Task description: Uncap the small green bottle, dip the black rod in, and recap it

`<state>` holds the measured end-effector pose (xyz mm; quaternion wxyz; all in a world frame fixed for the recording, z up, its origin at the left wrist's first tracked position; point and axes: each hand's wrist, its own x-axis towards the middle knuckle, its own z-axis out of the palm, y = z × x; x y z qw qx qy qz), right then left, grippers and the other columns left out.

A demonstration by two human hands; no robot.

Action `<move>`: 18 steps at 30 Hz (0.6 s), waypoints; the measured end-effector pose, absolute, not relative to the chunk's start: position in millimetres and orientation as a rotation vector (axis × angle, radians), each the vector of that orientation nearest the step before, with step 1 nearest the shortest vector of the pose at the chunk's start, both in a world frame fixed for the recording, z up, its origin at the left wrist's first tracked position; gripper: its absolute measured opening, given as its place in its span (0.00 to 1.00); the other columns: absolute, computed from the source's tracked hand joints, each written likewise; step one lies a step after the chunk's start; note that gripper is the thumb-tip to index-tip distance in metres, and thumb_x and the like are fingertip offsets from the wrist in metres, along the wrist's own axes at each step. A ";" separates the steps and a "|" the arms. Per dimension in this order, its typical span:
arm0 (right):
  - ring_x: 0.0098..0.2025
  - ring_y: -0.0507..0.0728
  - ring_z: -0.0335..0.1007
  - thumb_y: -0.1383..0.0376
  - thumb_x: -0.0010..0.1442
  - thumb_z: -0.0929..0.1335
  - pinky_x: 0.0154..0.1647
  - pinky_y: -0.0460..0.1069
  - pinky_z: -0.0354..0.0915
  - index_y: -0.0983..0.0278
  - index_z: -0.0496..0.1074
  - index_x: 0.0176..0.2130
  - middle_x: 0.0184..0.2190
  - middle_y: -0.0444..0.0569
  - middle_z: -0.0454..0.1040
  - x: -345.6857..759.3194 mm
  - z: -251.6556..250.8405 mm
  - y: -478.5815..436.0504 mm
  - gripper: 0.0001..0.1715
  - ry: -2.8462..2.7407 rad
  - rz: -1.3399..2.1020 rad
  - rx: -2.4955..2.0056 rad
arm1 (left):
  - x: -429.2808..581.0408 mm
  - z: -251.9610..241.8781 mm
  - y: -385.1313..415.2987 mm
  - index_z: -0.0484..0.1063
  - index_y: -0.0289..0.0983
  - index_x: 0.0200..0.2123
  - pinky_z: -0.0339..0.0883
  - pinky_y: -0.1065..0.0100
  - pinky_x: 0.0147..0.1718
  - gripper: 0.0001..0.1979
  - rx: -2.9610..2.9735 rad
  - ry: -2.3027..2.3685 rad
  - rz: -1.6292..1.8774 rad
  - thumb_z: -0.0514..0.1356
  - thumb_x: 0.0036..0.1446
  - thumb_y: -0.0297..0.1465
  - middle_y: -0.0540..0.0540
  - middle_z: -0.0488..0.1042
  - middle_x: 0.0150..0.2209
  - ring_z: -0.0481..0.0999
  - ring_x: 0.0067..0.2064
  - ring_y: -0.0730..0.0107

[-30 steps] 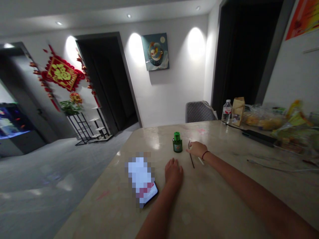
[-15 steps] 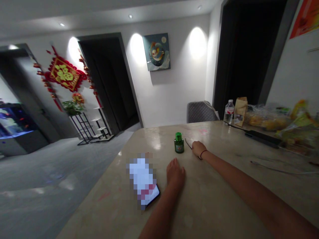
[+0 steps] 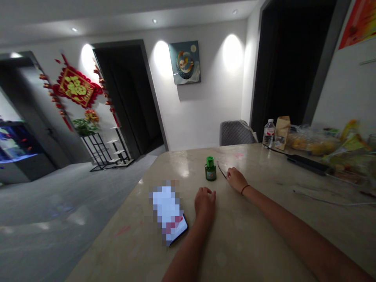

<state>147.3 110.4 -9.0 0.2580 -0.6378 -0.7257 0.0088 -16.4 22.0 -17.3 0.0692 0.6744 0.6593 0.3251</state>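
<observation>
My right hand (image 3: 235, 179), a red string on its wrist, rests on the table (image 3: 235, 235) with its fingers closed on a thin dark stick (image 3: 222, 169). The stick's far end pokes out toward the back left; the rest is hidden by the hand. Just left of the stick stands a small green glass bottle (image 3: 210, 172) with a bright green cap, upright and untouched. My left hand (image 3: 205, 203) lies nearer to me, fingers slightly bent and thumb apart, holding nothing. Beside it on the left is a phone (image 3: 179, 232) with a lit, blurred-out screen.
At the right stand a water bottle (image 3: 269, 133) and a brown paper bag (image 3: 282, 133), next to plastic bags of food (image 3: 314, 143). A black power strip (image 3: 307, 164) and a white cable (image 3: 323, 201) lie nearer. A grey chair (image 3: 236, 133) stands behind the table.
My right hand has shifted a little right and toward me, and its wrist has turned. My left hand's fingers have bent more and drawn slightly to the left. The bottle and phone stay put.
</observation>
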 end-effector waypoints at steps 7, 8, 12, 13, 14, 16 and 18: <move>0.23 0.50 0.59 0.70 0.52 0.60 0.24 0.44 0.47 0.65 0.64 0.29 0.22 0.45 0.68 158.3 -3.7 73.3 0.05 -2.120 -0.020 -1.578 | -17.3 -12.8 21.2 0.61 0.37 0.21 0.47 0.72 0.25 0.11 2.029 2.077 1.035 0.49 0.53 0.33 0.52 0.63 0.23 0.60 0.25 0.76; 0.23 0.50 0.59 0.70 0.51 0.60 0.24 0.45 0.46 0.65 0.64 0.27 0.22 0.46 0.68 157.6 -3.4 69.4 0.05 -2.132 -0.056 -1.588 | -17.9 -12.3 21.1 0.60 0.37 0.20 0.45 0.72 0.24 0.10 2.030 2.080 1.012 0.49 0.52 0.31 0.53 0.62 0.22 0.58 0.24 0.77; 0.23 0.50 0.58 0.70 0.52 0.59 0.24 0.46 0.44 0.65 0.62 0.21 0.19 0.47 0.67 149.2 -4.4 55.4 0.10 -2.276 -0.111 -1.518 | -19.5 -10.5 20.6 0.57 0.36 0.16 0.40 0.70 0.22 0.10 2.007 2.073 0.946 0.49 0.47 0.26 0.54 0.56 0.16 0.52 0.21 0.78; 0.22 0.50 0.57 0.70 0.52 0.59 0.24 0.47 0.43 0.65 0.61 0.19 0.18 0.47 0.65 146.1 -4.6 52.4 0.11 -2.321 -0.081 -1.462 | -19.1 -10.1 20.4 0.55 0.36 0.14 0.38 0.70 0.22 0.11 1.990 2.065 0.945 0.50 0.47 0.26 0.54 0.53 0.15 0.50 0.20 0.78; 0.21 0.49 0.55 0.70 0.52 0.60 0.23 0.47 0.42 0.65 0.59 0.18 0.17 0.46 0.63 143.0 -4.7 49.9 0.13 -2.351 -0.029 -1.393 | -18.3 -9.7 20.4 0.54 0.36 0.13 0.37 0.69 0.22 0.12 1.968 2.044 0.960 0.50 0.46 0.27 0.54 0.51 0.14 0.48 0.19 0.78; 0.18 0.48 0.49 0.67 0.53 0.60 0.22 0.47 0.41 0.64 0.54 0.15 0.14 0.43 0.57 137.2 -4.5 46.9 0.17 -2.307 0.150 -1.270 | -15.9 -8.5 21.0 0.51 0.36 0.12 0.36 0.69 0.22 0.16 1.873 1.945 1.052 0.52 0.46 0.30 0.55 0.47 0.13 0.45 0.19 0.79; 0.16 0.46 0.43 0.59 0.54 0.61 0.20 0.46 0.40 0.63 0.49 0.14 0.11 0.40 0.50 133.6 -4.4 47.4 0.24 -2.139 0.487 -1.200 | -13.7 -6.6 23.1 0.48 0.37 0.11 0.36 0.70 0.21 0.21 1.630 1.707 1.173 0.54 0.47 0.38 0.55 0.44 0.13 0.43 0.18 0.80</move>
